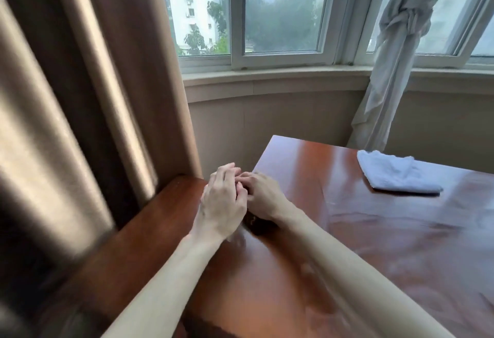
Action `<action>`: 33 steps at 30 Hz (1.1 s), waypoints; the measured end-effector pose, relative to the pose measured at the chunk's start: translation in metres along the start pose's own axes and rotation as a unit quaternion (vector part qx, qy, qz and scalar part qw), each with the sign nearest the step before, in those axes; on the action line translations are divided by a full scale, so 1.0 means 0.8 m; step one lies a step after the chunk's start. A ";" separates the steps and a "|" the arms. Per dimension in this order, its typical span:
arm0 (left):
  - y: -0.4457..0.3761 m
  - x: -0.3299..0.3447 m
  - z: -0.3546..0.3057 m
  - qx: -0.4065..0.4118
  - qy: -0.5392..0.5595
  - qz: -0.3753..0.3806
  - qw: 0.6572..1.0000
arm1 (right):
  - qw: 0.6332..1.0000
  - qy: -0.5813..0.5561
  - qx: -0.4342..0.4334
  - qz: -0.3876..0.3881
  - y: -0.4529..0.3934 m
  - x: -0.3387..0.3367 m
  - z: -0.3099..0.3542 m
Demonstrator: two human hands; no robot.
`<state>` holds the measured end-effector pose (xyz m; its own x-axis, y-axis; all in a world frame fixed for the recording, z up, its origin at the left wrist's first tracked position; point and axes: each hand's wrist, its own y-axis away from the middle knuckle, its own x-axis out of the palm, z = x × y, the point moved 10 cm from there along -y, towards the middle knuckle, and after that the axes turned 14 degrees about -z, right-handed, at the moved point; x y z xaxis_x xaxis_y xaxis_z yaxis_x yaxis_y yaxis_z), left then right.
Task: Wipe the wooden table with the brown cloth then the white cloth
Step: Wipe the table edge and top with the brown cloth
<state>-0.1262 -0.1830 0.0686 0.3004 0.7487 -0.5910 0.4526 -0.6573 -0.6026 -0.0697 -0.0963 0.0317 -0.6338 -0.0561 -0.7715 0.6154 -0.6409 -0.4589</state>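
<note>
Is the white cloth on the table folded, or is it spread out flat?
Folded. The white cloth lies as a thick, compact pad with layered edges on the wooden table.

brown cloth (258,226) mostly hidden under right hand (263,197), only a dark sliver shows at the wrist, 6 o'clock of the hand. left hand (222,204) overlaps the right's fingers, so neither grip is readable. both forearms motion-blurred and cut by the bottom edge. surface (374,244) cut off at right and bottom. brown curtain (80,97) at 9 o'clock smeared
</note>
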 end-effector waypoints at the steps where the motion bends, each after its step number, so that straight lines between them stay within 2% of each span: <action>1: 0.007 -0.016 0.002 0.005 -0.003 0.006 1.000 | 1.000 -0.012 -0.007 -0.002 0.024 -0.002 0.026; 5: 0.043 -0.068 0.033 -0.012 -0.004 0.041 0.999 | 0.994 -0.059 -0.093 -0.014 0.115 -0.015 0.136; 8: 0.079 -0.098 0.056 -0.026 0.006 0.055 0.998 | 0.980 -0.119 -0.154 0.041 0.175 -0.016 0.184; 11: 0.120 -0.127 0.061 0.014 -0.014 0.064 0.998 | 0.988 -0.111 -0.089 0.064 0.150 -0.016 0.142; 14: 0.160 -0.145 0.062 0.054 -0.046 0.095 0.993 | 0.998 -0.016 0.053 -0.018 0.107 -0.027 0.094; 15: 0.168 -0.150 0.064 0.052 -0.049 0.098 0.993 | 0.996 0.027 0.074 -0.043 0.109 -0.027 0.095; 17: 0.173 -0.159 0.071 0.026 -0.036 0.081 0.996 | 0.995 0.068 0.044 -0.057 0.140 -0.019 0.127; 20: 0.157 -0.152 0.079 -0.036 0.000 0.061 0.997 | 0.998 -0.038 -0.043 -0.014 0.197 -0.023 0.171; 22: 0.150 -0.138 0.078 -0.068 0.021 0.060 0.996 | 0.996 -0.064 -0.052 0.028 0.197 -0.024 0.158; 25: 0.154 -0.123 0.075 -0.088 0.024 0.066 0.994 | 0.993 0.035 0.099 -0.050 0.147 -0.039 0.090; 26: 0.156 -0.121 0.076 -0.092 0.022 0.066 0.993 | 0.986 0.082 0.121 -0.075 0.144 -0.041 0.085; 28: 0.155 -0.120 0.082 -0.103 0.024 0.062 0.993 | 0.989 0.107 0.067 -0.078 0.159 -0.031 0.120; 31: 0.145 -0.114 0.091 -0.127 0.033 0.058 0.990 | 0.997 -0.017 -0.066 -0.040 0.216 -0.021 0.181; 32: 0.141 -0.113 0.095 -0.135 0.029 0.057 0.989 | 0.997 -0.032 -0.062 -0.029 0.213 -0.022 0.176; 33: 0.138 -0.112 0.099 -0.139 0.020 0.054 0.989 | 0.999 -0.035 -0.023 -0.033 0.196 -0.025 0.156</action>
<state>-0.1694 -0.3290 0.0127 0.3899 0.6811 -0.6197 0.6274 -0.6891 -0.3627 -0.0192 -0.2911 0.0303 -0.7040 -0.0680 -0.7069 0.5906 -0.6089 -0.5296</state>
